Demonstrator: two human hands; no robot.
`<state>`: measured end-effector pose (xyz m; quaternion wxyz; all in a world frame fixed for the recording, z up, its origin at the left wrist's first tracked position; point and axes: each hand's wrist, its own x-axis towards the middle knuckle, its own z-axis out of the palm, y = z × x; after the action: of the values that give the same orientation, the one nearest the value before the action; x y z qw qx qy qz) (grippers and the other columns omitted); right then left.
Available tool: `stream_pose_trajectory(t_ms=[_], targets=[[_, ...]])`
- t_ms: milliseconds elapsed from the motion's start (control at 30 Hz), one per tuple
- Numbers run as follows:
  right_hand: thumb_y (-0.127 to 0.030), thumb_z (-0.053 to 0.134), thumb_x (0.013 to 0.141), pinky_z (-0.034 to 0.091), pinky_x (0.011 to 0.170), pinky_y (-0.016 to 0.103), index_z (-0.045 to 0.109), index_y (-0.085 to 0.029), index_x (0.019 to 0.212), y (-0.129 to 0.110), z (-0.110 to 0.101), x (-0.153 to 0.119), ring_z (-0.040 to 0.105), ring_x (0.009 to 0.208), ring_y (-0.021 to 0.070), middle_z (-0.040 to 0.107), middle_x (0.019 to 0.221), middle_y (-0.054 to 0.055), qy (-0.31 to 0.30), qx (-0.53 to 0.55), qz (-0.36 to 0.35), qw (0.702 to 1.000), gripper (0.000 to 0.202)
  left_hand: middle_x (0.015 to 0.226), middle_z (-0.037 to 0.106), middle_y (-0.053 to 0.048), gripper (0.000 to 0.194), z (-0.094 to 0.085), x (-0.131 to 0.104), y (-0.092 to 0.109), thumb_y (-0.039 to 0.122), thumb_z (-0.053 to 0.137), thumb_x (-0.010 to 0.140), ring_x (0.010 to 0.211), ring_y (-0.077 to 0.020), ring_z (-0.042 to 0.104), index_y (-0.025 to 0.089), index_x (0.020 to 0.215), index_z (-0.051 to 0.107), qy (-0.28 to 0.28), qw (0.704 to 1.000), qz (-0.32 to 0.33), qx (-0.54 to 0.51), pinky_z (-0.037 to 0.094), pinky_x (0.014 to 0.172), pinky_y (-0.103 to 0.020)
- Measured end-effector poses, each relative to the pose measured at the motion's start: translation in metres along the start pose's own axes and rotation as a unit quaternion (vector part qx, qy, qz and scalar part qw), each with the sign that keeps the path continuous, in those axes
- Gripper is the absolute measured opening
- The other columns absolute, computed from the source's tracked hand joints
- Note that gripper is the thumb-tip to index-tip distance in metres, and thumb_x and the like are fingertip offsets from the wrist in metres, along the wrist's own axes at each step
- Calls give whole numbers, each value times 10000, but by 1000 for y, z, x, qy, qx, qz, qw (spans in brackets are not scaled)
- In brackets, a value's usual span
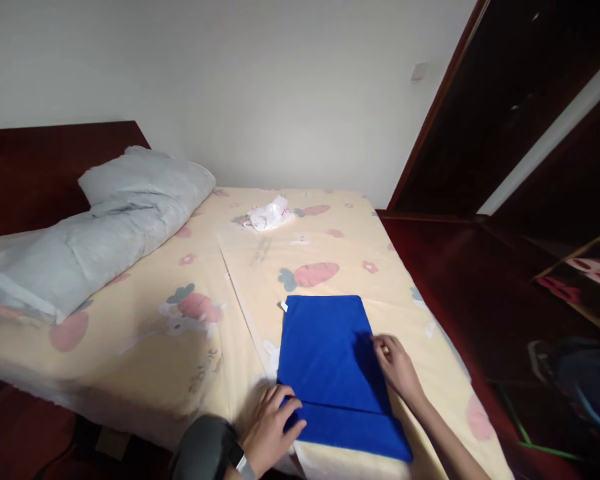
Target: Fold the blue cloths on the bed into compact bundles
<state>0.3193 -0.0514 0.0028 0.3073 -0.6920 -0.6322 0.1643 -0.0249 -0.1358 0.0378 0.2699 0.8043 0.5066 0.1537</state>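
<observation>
A blue cloth (330,353) lies flat on the bed, with a strip folded over along its near end. A small white tag (283,306) sticks out at its far left corner. My left hand (275,427) rests on the near left corner, fingers apart and slightly bent. At the right edge of the cloth is my right hand (395,363), its fingers curled in. Nothing shows in those fingers, and they cast a shadow on the blue fabric. A watch or band (240,460) is on my left wrist.
The patterned bedsheet (260,280) has a raised crease left of the cloth. A crumpled white plastic bag (270,213) lies farther back. Grey bedding (105,227) is piled by the dark headboard (45,167). To the right, slippers (560,290) sit on a rack beyond the bed's edge.
</observation>
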Motion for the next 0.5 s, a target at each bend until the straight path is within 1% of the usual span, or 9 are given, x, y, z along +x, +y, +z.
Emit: stream_pose_trajectory(t_ms=[33,67,133,167,200,267,300,400,500], targets=[[-448,373,953,520,913,322,672,-177,1012,0,-7,-31,649,983,218,677,1091,124,-21,9,-4,1000,408,1121,639,-35,183,-5,-3,-1,343,563,935,1077,-233,547,314,1051,702,-7,1000,7,-2,428,983,-381],[-440,409,939,532,904,335,684,-202,996,0,-14,-61,656,975,225,681,1083,115,-62,31,-16,997,368,1079,650,-28,165,-9,-7,-3,321,577,923,1058,-227,551,316,1018,712,-16,1000,11,-4,431,972,-377],[-362,518,868,495,1018,372,706,-278,1057,2,-26,-115,620,1138,250,669,1195,84,-131,47,-41,989,280,1065,661,-16,221,-12,-12,-9,258,647,847,1059,-229,552,325,1046,714,-39,999,13,-7,435,970,-369],[-300,575,797,466,1070,386,696,-331,1132,4,-30,-135,586,1214,259,648,1274,55,-168,45,-55,983,357,1090,661,-13,327,-12,-14,-12,207,678,787,1077,-234,549,330,1089,706,-49,999,12,-8,437,977,-364],[-235,605,716,442,1104,395,669,-373,1206,5,-34,-149,551,1270,265,618,1342,27,-197,39,-64,978,513,1121,657,-11,441,-11,-15,-16,149,685,727,1098,-237,545,332,1129,696,-54,998,10,-6,439,987,-358],[-165,578,617,408,1138,406,618,-364,1304,6,-37,-161,514,1319,267,574,1411,16,-217,21,-66,974,716,1163,650,-12,578,-8,-16,-21,53,627,658,1126,-230,543,326,1164,687,-49,999,7,0,436,1009,-346],[-164,557,609,399,1142,408,616,-322,1316,6,-37,-161,515,1318,266,573,1413,34,-210,15,-63,976,727,1166,654,-14,598,-7,-16,-23,26,591,645,1130,-223,548,315,1157,692,-39,999,6,3,433,1020,-342],[-254,536,713,406,1124,400,658,-205,1243,5,-34,-148,562,1261,267,633,1331,97,-157,25,-43,986,546,1165,674,-26,568,-3,-16,-23,13,542,651,1131,-214,568,275,1128,703,-3,1000,2,-2,434,1037,-343],[-430,507,835,477,1035,381,624,-192,1242,4,-28,-134,622,1176,262,683,1246,103,-124,84,11,989,486,1186,683,-53,469,2,-14,-22,65,535,747,1134,-205,595,237,1161,671,51,997,-31,-40,449,1034,-335]])
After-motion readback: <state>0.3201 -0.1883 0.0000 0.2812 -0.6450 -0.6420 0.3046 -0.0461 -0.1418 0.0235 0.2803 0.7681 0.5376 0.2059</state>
